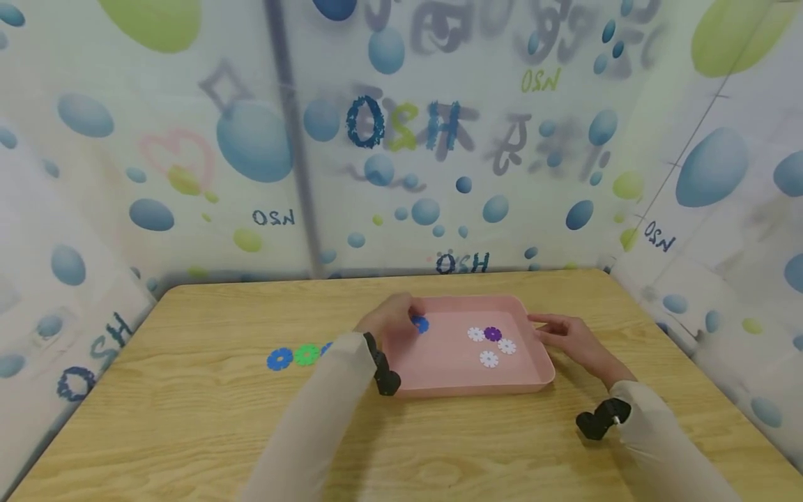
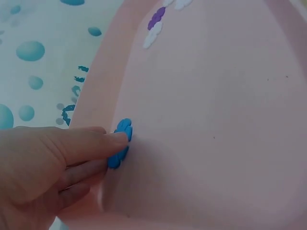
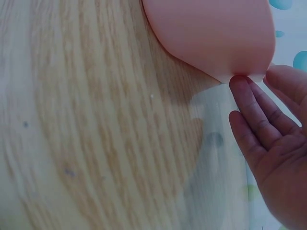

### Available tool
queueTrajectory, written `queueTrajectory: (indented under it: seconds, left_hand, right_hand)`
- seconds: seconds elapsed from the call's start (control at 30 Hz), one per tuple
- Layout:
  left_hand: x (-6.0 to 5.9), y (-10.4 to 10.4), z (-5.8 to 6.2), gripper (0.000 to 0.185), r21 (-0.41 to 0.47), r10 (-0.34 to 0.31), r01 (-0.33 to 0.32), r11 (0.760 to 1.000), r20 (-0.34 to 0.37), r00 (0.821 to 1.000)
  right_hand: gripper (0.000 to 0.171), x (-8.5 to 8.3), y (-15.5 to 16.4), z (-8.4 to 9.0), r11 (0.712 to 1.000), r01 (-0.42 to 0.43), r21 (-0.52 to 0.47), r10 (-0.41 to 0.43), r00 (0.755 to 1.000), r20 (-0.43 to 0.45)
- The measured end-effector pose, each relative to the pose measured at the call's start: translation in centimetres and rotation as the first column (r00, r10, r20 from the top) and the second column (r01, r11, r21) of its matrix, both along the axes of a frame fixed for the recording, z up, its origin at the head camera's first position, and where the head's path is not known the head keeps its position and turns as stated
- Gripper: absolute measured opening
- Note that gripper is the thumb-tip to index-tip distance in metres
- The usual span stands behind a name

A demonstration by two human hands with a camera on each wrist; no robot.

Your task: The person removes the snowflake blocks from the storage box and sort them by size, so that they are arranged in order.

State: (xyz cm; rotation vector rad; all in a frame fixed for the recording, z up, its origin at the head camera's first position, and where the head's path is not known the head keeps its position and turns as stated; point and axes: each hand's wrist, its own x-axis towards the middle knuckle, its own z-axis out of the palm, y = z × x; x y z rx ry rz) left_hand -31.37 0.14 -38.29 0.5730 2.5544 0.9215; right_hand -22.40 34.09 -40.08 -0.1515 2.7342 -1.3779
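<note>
on the surface, left of the tray, lie a blue flower disc and a green one. the left hand reaches over the pink tray's left rim, its grip pinching a blue disc against the inner wall. the disc could slip from so slight a hold. the right hand rests open, fingers straight against the right rim.
</note>
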Motion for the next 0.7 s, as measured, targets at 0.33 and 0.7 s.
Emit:
queueTrajectory:
  seconds: [0.33, 0.7]
  left_hand:
    - [-0.04, 0.19, -0.35, 0.034, -0.062, -0.057, 0.052, 0.997, -0.081, 0.995]
    - [-0.27, 0.42, -0.72, 0.032, -0.084, -0.067, 0.059, 0.995, -0.094, 0.993]
  right_hand:
    - [0.048, -0.03, -0.04, -0.21, 1.000, -0.001, -0.009, 0.001, 1.000, -0.009]
    - [0.050, 0.08, -0.04, -0.17, 1.000, 0.004, -0.015, -0.004, 1.000, 0.003]
